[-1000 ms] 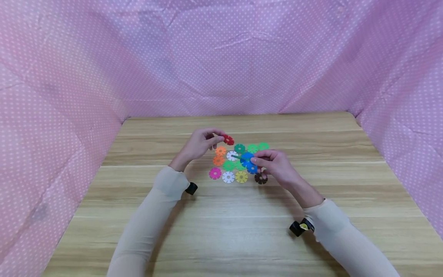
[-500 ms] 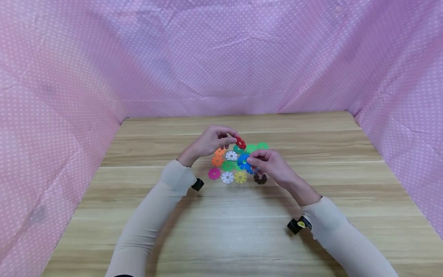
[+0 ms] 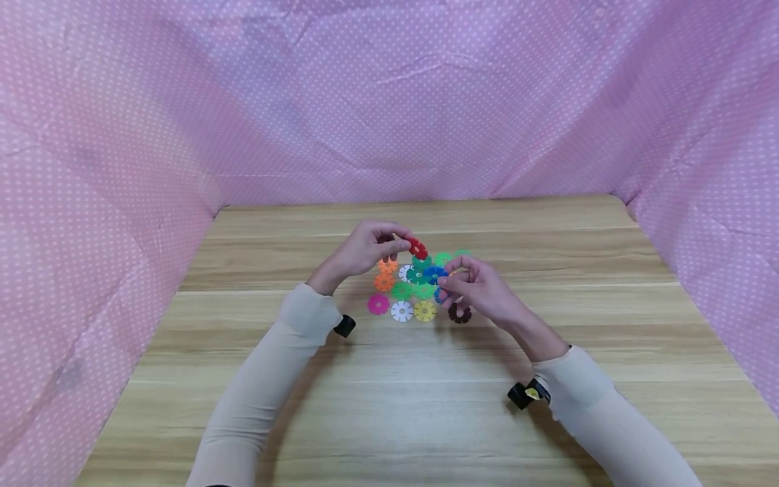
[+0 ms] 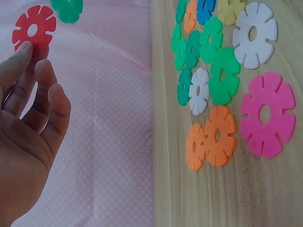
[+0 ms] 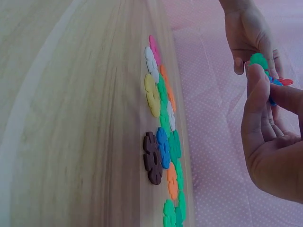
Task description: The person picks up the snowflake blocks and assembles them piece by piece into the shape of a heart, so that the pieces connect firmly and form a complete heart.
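Observation:
My left hand (image 3: 365,249) pinches a red notched plastic disc (image 3: 418,248) by its edge between thumb and forefinger. My right hand (image 3: 487,292) pinches a blue notched disc (image 3: 435,275), with a green notched disc (image 3: 416,276) slotted onto it. This joined pair is above the table, just below and right of the red disc in the head view. In the right wrist view, the green disc (image 5: 258,60) projects past my right fingertips, the red disc (image 5: 287,82) close behind. The left wrist view shows the red disc (image 4: 43,29) face-on, apart from the green one (image 4: 70,10).
Loose notched discs lie flat beneath both hands on the wooden table (image 3: 389,406): pink (image 3: 379,304), white (image 3: 402,312), yellow (image 3: 425,312), dark brown (image 3: 459,313), orange (image 3: 384,282) and several greens. A pink dotted cloth (image 3: 402,101) hangs behind and at both sides.
My left hand has carried the red disc rightward, toward the blue and green pair, and drawn slightly back. My right hand has turned the pair, so the green disc now shows more of its face.

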The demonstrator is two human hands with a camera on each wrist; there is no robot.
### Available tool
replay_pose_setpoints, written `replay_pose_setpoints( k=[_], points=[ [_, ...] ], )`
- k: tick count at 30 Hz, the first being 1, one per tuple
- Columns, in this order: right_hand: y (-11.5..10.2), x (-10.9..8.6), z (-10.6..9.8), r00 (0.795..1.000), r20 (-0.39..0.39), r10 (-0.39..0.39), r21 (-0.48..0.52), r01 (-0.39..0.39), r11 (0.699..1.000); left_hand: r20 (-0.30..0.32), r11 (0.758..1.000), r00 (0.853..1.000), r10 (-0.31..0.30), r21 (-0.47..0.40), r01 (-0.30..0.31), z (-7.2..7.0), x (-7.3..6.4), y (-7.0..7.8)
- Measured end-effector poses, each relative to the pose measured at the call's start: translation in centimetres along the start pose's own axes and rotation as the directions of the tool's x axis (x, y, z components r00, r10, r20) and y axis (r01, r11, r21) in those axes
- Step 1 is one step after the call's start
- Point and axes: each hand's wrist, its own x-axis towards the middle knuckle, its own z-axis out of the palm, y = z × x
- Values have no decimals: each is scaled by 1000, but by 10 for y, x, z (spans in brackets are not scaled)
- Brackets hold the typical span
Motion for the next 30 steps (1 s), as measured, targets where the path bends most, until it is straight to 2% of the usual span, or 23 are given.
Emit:
replay_pose_setpoints(
  k=[3,10,14,23,30],
  points=[
    [-1,-1,0,1000,-10,4,-1,-4,1000,0,1000,1000,-8,0,8,0,0,1],
    [-1,-2,-3,997,-68,-23,-104,16,994,-10,999,999,-47,-16,47,1,-4,3],
    [-3,-2,-5,997,-74,-22,-107,14,994,-14,997,998,-58,-48,57,3,-6,2],
    [-7,-1,-1,991,-96,-88,-85,80,993,-43,999,999,-33,-41,31,8,-6,0],
    [-8,-1,1,988,-117,-98,-58,92,994,-30,999,1000,7,-31,-8,10,-5,0]
  ],
)
